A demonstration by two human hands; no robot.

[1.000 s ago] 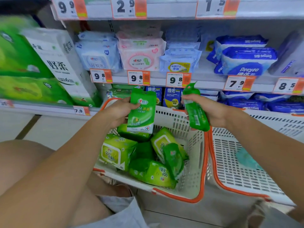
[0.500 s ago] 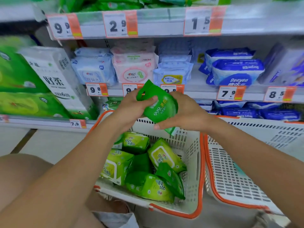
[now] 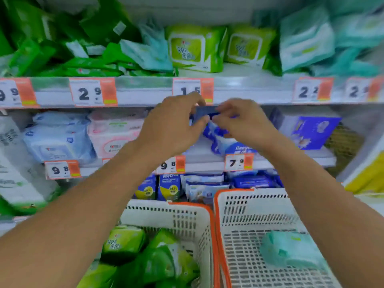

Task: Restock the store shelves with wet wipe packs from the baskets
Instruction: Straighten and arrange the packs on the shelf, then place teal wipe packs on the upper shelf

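Head view, left hand [image 3: 172, 123] and right hand [image 3: 241, 121] raised together, grip and pack orientation unclear.

top shelf [image 3: 234, 69]: bare gap at front | flanks: green packs [image 3: 195, 48], teal packs [image 3: 305, 36]

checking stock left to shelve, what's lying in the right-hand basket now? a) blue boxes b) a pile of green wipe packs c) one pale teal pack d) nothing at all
c: the right basket holds a single pale teal wipe pack on its slotted floor, while the green wipe packs fill the left basket.
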